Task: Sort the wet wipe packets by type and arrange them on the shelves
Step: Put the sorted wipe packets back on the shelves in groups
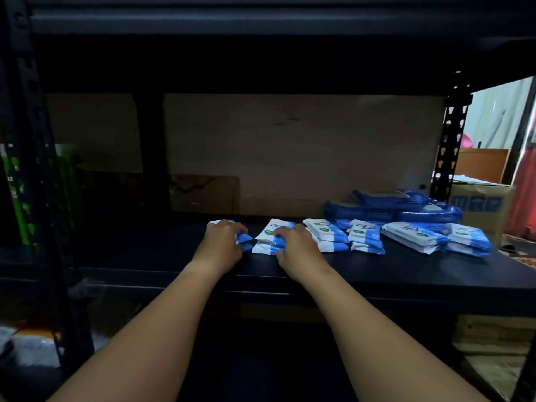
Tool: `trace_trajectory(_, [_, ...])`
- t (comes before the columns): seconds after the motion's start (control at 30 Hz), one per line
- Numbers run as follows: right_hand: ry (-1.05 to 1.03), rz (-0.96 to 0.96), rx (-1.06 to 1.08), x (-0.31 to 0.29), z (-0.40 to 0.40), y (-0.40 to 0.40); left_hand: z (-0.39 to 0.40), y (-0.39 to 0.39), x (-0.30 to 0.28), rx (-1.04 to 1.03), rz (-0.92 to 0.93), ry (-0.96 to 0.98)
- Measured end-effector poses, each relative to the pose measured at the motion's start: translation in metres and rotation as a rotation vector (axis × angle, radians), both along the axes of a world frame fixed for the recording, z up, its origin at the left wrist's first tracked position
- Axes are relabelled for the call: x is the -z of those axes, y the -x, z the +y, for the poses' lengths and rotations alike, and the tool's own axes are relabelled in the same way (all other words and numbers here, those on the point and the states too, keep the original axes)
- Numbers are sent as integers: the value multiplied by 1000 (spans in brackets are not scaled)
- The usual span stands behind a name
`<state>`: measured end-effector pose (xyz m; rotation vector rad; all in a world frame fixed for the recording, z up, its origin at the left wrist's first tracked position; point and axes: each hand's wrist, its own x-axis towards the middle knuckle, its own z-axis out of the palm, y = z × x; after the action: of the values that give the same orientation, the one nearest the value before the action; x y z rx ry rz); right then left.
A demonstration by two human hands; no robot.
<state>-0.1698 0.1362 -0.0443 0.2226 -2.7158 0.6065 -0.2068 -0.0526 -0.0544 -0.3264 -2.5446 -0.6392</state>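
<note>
Both hands are curled onto packets at the near-left end of the row on the dark shelf (406,274). My left hand (222,242) grips a white-and-blue packet (245,242), most of it hidden beneath the palm. My right hand (294,243) holds the neighbouring white-and-blue packet (265,237), fingers over its right edge. The two packets lie just beside each other between my hands, long axes running away from me. To the right of my right hand sits the sorted row of white-and-blue packets (364,235), with the all-blue packets (391,208) stacked behind it. I judge the next placement runs rightward; the right hand is nearer.
</note>
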Motion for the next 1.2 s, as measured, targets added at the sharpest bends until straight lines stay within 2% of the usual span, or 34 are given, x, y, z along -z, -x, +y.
trace_trajectory(0.3, [5, 48, -12, 4, -10, 28, 2, 6, 1, -28, -49, -112])
trace_trajectory(0.53, [6, 57, -36, 7, -10, 28, 8, -5, 1, -120, -86, -114])
trace_trajectory(0.7, [18, 33, -27, 7, -6, 11, 6, -10, -2, -93, -59, -85])
trace_trajectory(0.8, [27, 32, -31, 8, 4, -16, 8, -15, -2, -100, 71, -18])
trace_trajectory(0.97, [95, 116, -60, 23, 37, -75, 25, -40, -3, -154, 347, 216])
trace_trajectory(1.07, [107, 227, -50, 40, 62, -107, 63, -70, 10, -40, 512, 151])
trace_trajectory(1.2, [114, 348, 16, 73, 105, -149, 153, -130, 47, 151, 573, -7])
